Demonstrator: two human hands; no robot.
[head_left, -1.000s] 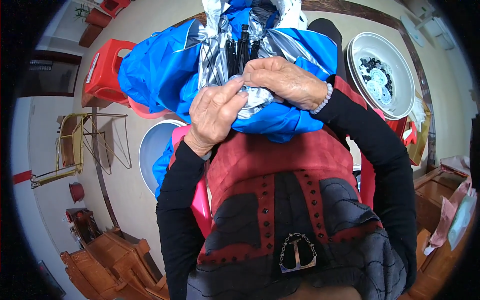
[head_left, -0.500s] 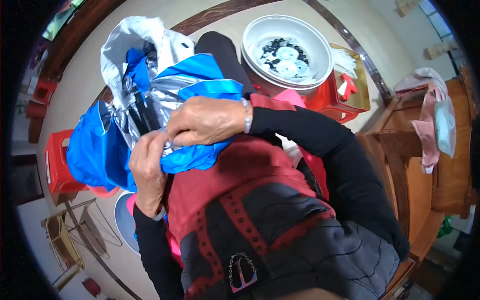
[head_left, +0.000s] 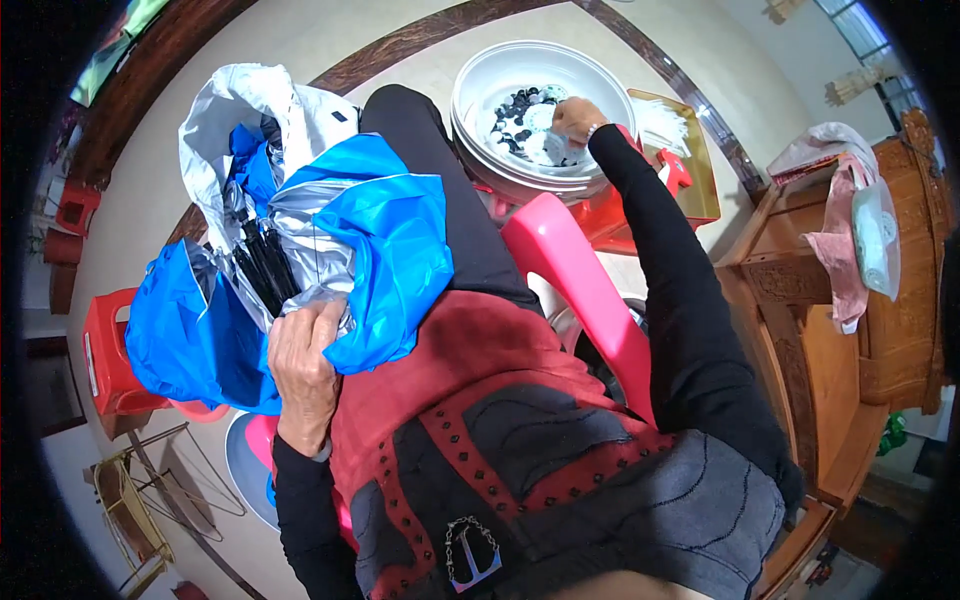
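Note:
A blue umbrella canopy (head_left: 395,235) with silver lining lies bunched over my lap, its black ribs (head_left: 262,265) gathered in the folds. My left hand (head_left: 305,365) grips the silver fabric near the rib ends. Over at the far right, my right hand (head_left: 577,120) reaches into a white basin (head_left: 470,85). Its fingers are bent downward among small black parts (head_left: 515,105) and pale round pieces (head_left: 540,118). What those fingertips touch is too small to make out.
The basin rests above a red stool (head_left: 600,220), beside a gold-coloured tray (head_left: 708,190) with white strips. A pink chair part (head_left: 585,290) rises by my right side. Another red stool (head_left: 105,350) is at left; carved wooden furniture (head_left: 850,370) stands at right.
My right hand has let go of the canopy and moved far right into the basin. My left hand keeps hold of the fabric, which hangs looser on its right side.

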